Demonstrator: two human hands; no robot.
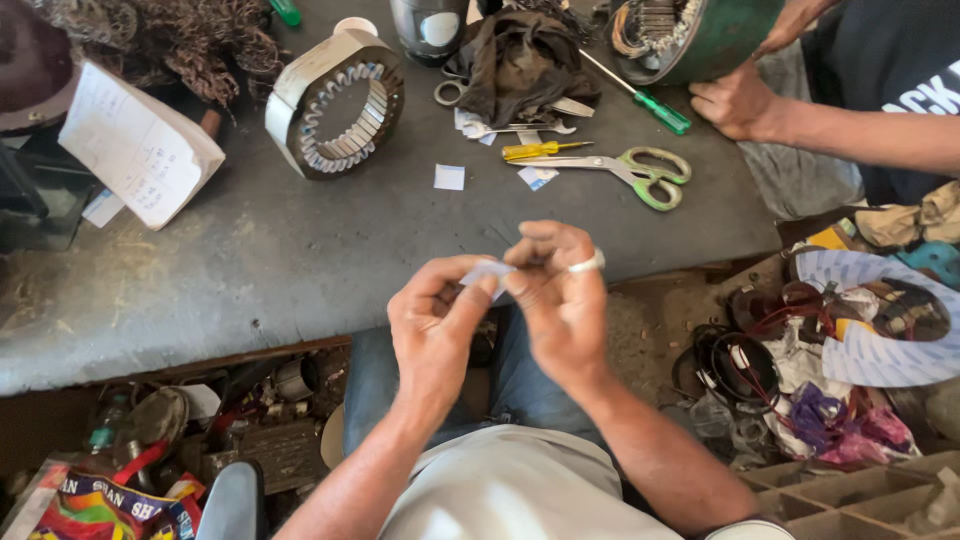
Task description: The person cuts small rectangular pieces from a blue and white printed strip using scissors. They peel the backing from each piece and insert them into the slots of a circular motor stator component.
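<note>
Both hands pinch one small white paper slip (487,272) just in front of the desk (300,260) edge: the left hand (437,325) and right hand (560,290) (ring on one finger) closed on it, wrists raised, fingertips meeting. It looks mid-fold; next calls for a firm crease. Scissors (630,170) lie farther back on the desk.

A small white paper slip (487,271) is pinched between the left hand (437,325) and ringed right hand (560,295), near a grey workbench (300,250) bearing green-handled scissors (625,170).
</note>
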